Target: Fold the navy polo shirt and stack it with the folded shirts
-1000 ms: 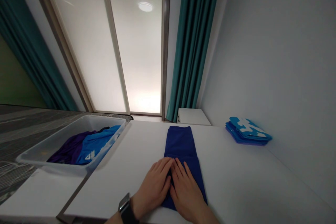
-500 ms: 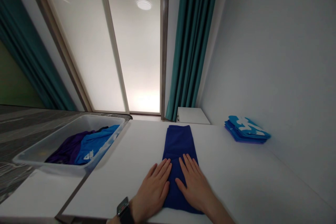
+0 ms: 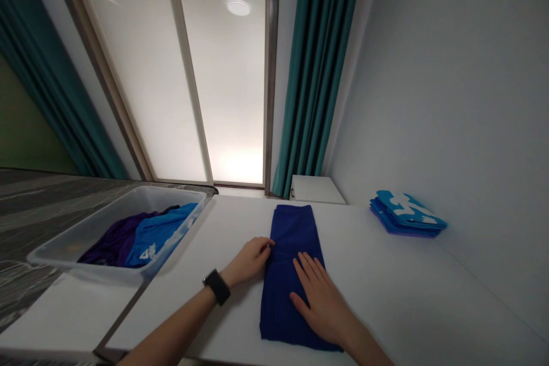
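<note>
A dark blue garment (image 3: 281, 297), folded into a long narrow strip, lies on the white table in front of me. Its exact kind cannot be told. My right hand (image 3: 321, 300) rests flat on the lower right part of the cloth, fingers stretched out. At the strip's left edge, about halfway up, my left hand (image 3: 251, 258) has its fingers curled and pinched together on the cloth's border; the fingertips are partly hidden. A dark watch is on the left wrist.
On the left, a translucent plastic bin (image 3: 51, 251) holds purple and bright blue clothes (image 3: 165, 234). A stack of folded blue clothes (image 3: 407, 214) sits at the right by the wall. Behind the white table (image 3: 206, 240) stand a small white cabinet (image 3: 317, 189) and teal curtains (image 3: 313, 80).
My left hand has gone from lying flat on the garment to its left edge, farther up, with fingers now curled. The right hand stays flat in nearly the same place.
</note>
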A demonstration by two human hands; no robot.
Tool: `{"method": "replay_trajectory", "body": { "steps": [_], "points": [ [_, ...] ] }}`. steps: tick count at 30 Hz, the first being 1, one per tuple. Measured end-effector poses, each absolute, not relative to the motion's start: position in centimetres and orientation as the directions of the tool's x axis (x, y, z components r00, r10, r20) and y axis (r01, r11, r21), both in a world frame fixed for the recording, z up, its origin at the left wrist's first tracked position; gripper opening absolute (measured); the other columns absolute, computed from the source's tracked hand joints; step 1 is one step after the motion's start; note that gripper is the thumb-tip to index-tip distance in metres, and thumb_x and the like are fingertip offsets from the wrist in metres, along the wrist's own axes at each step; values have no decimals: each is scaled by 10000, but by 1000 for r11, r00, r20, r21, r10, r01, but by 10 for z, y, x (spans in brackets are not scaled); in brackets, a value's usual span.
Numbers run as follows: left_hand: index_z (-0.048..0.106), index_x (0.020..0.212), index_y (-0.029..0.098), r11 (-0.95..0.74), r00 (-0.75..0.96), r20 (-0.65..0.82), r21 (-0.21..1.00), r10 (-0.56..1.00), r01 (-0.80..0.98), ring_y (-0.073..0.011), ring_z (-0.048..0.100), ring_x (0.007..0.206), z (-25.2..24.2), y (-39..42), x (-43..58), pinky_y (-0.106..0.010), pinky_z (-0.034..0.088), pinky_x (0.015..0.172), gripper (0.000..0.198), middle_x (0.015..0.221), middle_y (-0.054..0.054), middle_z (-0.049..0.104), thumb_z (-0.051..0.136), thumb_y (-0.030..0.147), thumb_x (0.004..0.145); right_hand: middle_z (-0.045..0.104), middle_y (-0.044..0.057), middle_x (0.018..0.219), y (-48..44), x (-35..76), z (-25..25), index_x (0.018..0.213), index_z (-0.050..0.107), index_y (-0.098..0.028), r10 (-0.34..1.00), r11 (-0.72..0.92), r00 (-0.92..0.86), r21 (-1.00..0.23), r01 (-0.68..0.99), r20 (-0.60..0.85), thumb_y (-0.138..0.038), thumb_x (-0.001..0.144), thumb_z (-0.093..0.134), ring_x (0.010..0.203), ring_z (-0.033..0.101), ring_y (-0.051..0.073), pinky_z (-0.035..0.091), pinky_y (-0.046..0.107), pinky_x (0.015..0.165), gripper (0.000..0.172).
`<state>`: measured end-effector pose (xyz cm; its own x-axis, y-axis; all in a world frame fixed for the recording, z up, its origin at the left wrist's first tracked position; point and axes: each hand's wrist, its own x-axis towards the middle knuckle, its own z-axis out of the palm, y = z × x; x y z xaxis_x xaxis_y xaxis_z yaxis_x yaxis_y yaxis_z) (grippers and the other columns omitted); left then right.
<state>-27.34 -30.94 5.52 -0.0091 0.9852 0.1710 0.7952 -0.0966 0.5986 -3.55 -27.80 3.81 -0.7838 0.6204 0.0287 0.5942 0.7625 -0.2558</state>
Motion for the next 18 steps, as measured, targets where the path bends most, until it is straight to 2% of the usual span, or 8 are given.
{"method": "replay_trajectory", "body": {
  "steps": [4,7,10,13,18],
  "points": [
    [652,958,191,-110,64,97,604,993,789,-197,620,895,51,-291,-276,-289,454,822,243,956,-51,695,425,255,900,264,98,1555,-275,-35,43,1486,318,-156,586,790,-807,-270,550,72,-464,983,326,1441,205,242,181,477,1185,590],
    [648,859,189,-80,43,77,579,996,811,-182,607,760,49,-291,-271,-268,437,708,242,823,-33,682,444,314,896,375,78,1514,-282,-42,52,1444,410,-190,543,825,-829,-267,498,133,-325,982,345,1418,276,220,192,474,1186,486],
    [632,794,185,-68,21,86,581,996,811,-171,582,709,47,-294,-270,-257,410,655,216,759,-23,658,476,311,871,430,60,1482,-293,-53,59,1400,472,-221,489,853,-859,-291,433,154,-278,971,366,1404,306,199,200,452,1188,445],
    [607,787,188,-84,18,112,616,994,783,-166,580,716,43,-295,-273,-257,405,663,221,757,-18,652,452,308,889,415,64,1492,-299,-61,60,1408,460,-231,474,851,-871,-320,416,131,-312,973,383,1411,292,205,193,447,1189,449],
    [561,820,197,-81,-4,127,652,992,754,-170,591,755,37,-296,-275,-263,425,694,221,791,-19,661,411,317,931,256,49,1568,-300,-62,53,1484,323,-283,494,835,-868,-308,456,52,-462,973,378,1447,181,259,137,527,1179,544]
  ]
}}
